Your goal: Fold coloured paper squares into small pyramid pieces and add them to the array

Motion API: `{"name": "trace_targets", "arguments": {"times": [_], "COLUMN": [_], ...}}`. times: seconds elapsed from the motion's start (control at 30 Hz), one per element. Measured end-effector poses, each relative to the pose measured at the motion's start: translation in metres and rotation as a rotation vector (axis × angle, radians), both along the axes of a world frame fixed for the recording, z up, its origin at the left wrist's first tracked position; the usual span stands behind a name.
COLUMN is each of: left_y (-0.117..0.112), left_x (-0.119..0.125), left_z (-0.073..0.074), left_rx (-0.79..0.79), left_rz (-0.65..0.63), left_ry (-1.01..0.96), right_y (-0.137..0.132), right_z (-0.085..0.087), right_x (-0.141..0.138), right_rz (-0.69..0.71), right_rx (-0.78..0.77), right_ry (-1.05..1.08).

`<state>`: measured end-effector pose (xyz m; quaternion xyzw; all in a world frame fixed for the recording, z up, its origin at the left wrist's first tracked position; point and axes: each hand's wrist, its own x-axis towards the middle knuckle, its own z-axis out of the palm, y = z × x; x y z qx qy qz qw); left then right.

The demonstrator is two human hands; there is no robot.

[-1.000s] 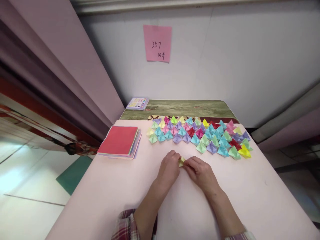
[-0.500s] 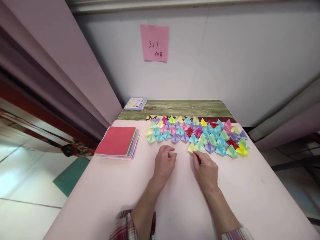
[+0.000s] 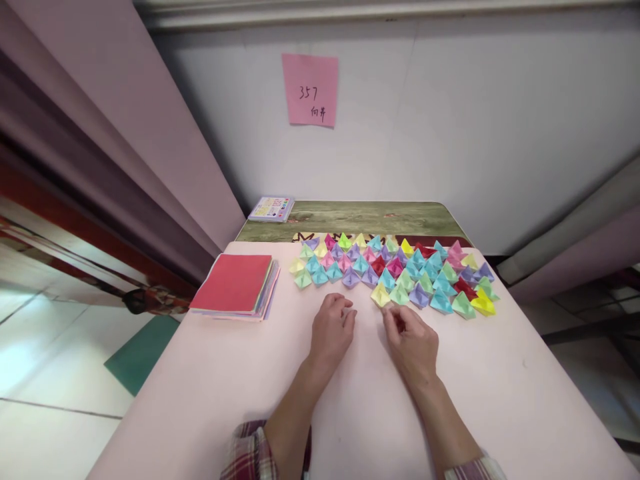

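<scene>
Resting on the table, the yellow folded piece lies just beyond the right hand fingertips, apparently untouched. Both the right and the left hand are loosely curled, gripping nothing.

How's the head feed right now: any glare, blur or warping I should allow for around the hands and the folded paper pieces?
Head view: even light, both hands and the yellow folded piece sharp, soft shadows only; glare on the floor tiles at left; strong wide-angle bending toward the edges.
</scene>
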<state>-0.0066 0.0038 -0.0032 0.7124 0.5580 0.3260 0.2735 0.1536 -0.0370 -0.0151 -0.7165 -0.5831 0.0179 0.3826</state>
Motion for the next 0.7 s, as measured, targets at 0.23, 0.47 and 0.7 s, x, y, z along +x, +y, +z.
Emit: {"name": "trace_targets", "arguments": {"times": [0.23,0.47,0.7], "left_y": [0.002,0.011,0.016], "left_x": [0.0,-0.025,-0.105], "left_z": [-0.002,0.029,0.079], "left_rx": [0.022,0.167,0.324], "left_rz": [-0.011,0.236,0.685], "left_ry": [0.006,0.091,0.438], "right_y": [0.002,0.0,-0.003], "right_z": [-0.004,-0.003,-0.009], "right_x": [-0.001,0.002,0.003], "right_rz": [0.199,0.254,0.254], "right_rx": [-0.136,-0.168,-0.186], "right_ry": [0.008,0.021,-0.013]}}
